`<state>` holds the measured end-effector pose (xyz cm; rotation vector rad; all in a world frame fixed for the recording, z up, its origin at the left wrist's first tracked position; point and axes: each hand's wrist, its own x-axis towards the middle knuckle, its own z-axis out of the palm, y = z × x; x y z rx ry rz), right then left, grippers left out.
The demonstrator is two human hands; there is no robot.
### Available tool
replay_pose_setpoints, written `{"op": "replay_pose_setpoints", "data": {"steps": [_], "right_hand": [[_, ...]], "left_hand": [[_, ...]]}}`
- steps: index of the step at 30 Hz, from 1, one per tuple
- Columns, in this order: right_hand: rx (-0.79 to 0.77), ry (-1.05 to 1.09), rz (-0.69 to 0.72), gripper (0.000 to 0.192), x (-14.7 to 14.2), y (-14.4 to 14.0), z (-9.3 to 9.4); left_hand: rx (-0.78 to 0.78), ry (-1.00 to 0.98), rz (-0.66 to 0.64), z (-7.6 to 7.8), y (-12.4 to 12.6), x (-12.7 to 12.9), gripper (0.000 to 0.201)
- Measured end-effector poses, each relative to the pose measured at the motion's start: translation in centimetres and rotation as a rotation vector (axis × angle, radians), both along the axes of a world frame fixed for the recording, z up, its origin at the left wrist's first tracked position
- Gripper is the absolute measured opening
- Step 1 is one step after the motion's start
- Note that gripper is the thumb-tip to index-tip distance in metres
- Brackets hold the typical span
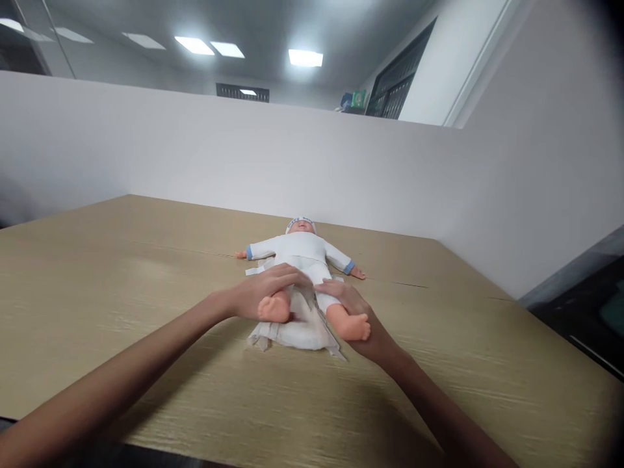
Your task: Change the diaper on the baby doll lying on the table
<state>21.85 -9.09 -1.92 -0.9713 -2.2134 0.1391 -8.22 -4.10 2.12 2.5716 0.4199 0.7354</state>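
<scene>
Both hands, left hand (266,290) and right hand (353,305), rest flat on the doll (302,250).

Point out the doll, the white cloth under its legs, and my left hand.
doll (302,250), head view, on its white-clothed chest.
white cloth (297,335), head view, on the bunched part between the doll's feet.
left hand (266,292), head view, on the back of the hand.

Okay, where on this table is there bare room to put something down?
The table is bare left of the doll, out to the wall, and on the right toward the far corner. The near strip between the forearms is bare too. It is crowded where the left hand and right hand work the cloth.
</scene>
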Motion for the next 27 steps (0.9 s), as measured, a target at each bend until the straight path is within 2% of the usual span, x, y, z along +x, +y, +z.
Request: {"op": "replay_pose_setpoints", "data": {"steps": [2, 5, 8, 10, 13, 16, 20, 22, 23, 25, 27], "right_hand": [[0.038, -0.071, 0.095, 0.043, 1.5, 0.2, -0.6], [0.129, -0.233, 0.146, 0.041, 2.9, 0.4, -1.9], [0.142, -0.351, 0.114, 0.039, 3.2, 0.5, -2.9], [0.125, -0.366, 0.106, 0.039, 2.9, 0.5, -3.1], [0.09, -0.355, 0.105, 0.041, 2.5, 0.3, -3.0], [0.02, -0.313, 0.132, 0.042, 2.6, 0.3, -2.8], [-0.152, -0.172, 0.167, 0.042, 3.1, 0.4, -2.7], [-0.236, -0.114, 0.166, 0.043, 3.2, 0.4, -2.3], [-0.271, -0.098, 0.154, 0.043, 3.1, 0.2, -2.0], [-0.315, -0.098, 0.109, 0.041, 2.6, -0.3, -1.4], [-0.303, -0.16, 0.065, 0.044, 1.8, -1.3, -0.9]], "left_hand": [[0.073, 0.084, 0.005, -1.6, 0.1, -2.2, 0.054], [0.056, 0.139, 0.002, -4.2, 0.0, -4.9, 0.06], [-0.004, 0.106, 0.044, -6.1, -0.2, -6.0, 0.048], [-0.007, 0.097, 0.071, -6.6, -0.3, -6.1, 0.04], [0.001, 0.123, 0.078, -6.7, -0.3, -6.0, 0.042], [-0.056, 0.133, 0.077, -6.2, -0.5, -6.1, 0.047], [-0.176, 0.131, 0.093, -4.9, -1.7, -6.0, 0.044], [-0.186, 0.141, 0.128, -4.5, -2.5, -5.4, 0.037], [-0.174, 0.151, 0.154, -4.4, -2.9, -5.0, 0.039], [-0.131, 0.173, 0.228, -4.6, -3.7, -4.0, 0.056], [-0.076, 0.18, 0.305, -5.1, -4.3, -3.1, 0.066]]}}
